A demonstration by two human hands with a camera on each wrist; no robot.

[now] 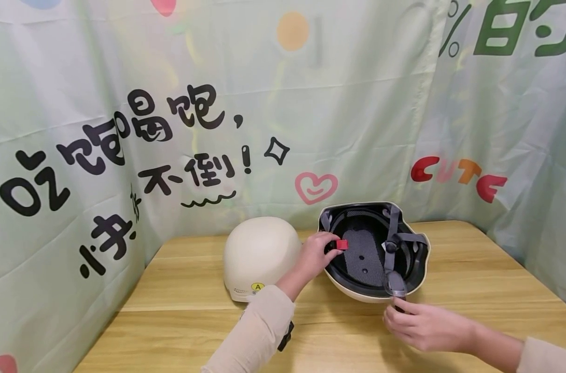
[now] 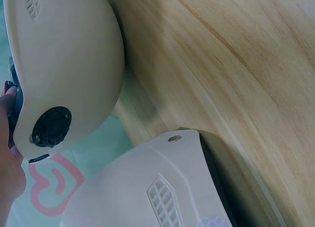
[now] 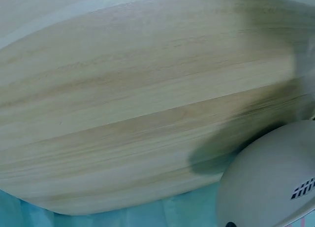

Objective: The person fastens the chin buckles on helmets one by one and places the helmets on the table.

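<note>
A cream helmet point(image 1: 373, 297) lies upside down on the table, its black padded inside facing up. My left hand point(image 1: 314, 255) is at its left rim and pinches a buckle with a red end point(image 1: 342, 244). At the front right rim, my right hand point(image 1: 425, 324) pinches the dark lower end of the grey chin strap point(image 1: 392, 228), just below a clear-looking strap pad point(image 1: 395, 284). In the left wrist view the left fingers reach over the rim of the overturned helmet point(image 2: 74, 54), which has a black round dial point(image 2: 51, 127). The right wrist view does not show the right hand.
A second cream helmet point(image 1: 262, 254) stands upright to the left, close behind my left forearm, with a yellow sticker point(image 1: 257, 286). A black strap piece point(image 1: 286, 335) shows beside the left sleeve. The wooden table point(image 1: 479, 280) meets a printed cloth backdrop point(image 1: 367, 129) behind and at both sides.
</note>
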